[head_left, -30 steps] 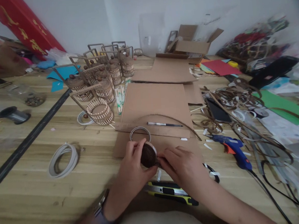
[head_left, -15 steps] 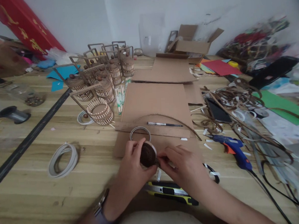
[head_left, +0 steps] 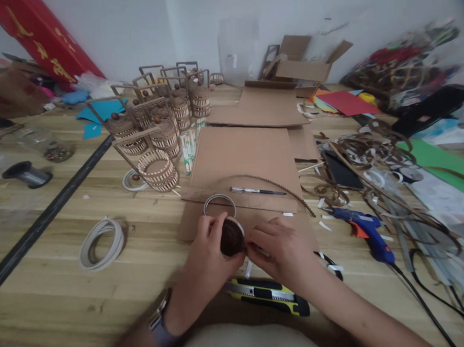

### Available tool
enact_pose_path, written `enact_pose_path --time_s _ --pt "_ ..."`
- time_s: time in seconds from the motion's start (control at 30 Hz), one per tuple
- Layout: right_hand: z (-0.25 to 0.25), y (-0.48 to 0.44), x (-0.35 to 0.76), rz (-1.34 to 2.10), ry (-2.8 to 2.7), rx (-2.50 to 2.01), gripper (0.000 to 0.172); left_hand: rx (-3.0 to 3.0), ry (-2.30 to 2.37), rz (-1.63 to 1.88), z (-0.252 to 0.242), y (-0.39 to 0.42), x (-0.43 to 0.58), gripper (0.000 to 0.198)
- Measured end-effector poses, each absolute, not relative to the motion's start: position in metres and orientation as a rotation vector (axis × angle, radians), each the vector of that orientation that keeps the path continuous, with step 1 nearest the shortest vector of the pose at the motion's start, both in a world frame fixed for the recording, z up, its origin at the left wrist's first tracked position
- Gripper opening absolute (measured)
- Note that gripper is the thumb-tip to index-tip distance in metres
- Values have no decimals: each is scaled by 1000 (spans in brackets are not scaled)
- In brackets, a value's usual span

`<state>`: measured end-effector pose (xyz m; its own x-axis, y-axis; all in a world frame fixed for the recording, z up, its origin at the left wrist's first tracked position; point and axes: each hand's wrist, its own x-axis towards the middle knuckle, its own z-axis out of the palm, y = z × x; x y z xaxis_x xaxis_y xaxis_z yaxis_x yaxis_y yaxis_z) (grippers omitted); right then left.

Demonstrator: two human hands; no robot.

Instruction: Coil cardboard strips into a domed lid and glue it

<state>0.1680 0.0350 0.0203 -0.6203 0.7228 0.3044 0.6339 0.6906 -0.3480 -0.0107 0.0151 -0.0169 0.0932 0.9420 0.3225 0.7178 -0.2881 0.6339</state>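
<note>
A small round dark-brown woven piece with a pale rim is gripped at its left and lower edge by my left hand, thumb below and fingers above. My right hand pinches at the piece's right edge; what lies between its fingertips is too small to make out. Just beyond my left fingers a pale ring rests on the cardboard sheet. Below my hands lies a yellow and black utility knife. A pen and a curved brown notched strip lie farther up the cardboard.
Several small bamboo baskets with tall handles stand at the back left. A coiled white strip lies to the left. On the right are a blue glue gun with its cord, a phone and tangled brown strips.
The whole view has shifted slightly, so things sit a little farther right. My left hand still holds the woven piece, and my right fingers remain at its edge, slightly more curled.
</note>
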Motion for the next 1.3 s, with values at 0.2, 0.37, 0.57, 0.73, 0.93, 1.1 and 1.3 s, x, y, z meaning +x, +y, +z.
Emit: enact_pose_path --time_s 0.2,0.37,0.57,0.73,0.93,1.1,1.3 --pt "24 38 171 585 -2398 -992 11 2062 1636 1035 -18 17 -11 67" --pt "27 39 172 838 -2145 -1114 13 2068 1597 1025 -15 15 -11 68" --pt "23 42 173 684 -2192 -1098 14 2001 1578 1001 -14 14 -11 70" --pt "21 44 177 402 -2359 -913 18 1861 1551 924 -10 16 -11 66" --pt "24 46 179 174 -2438 -770 24 1646 1477 835 -3 18 -13 63" --pt "27 47 179 119 -2492 -718 27 1561 1407 804 -2 17 -15 61" --pt "26 46 181 -48 -2583 -695 32 1598 1413 821 -3 17 -15 61"
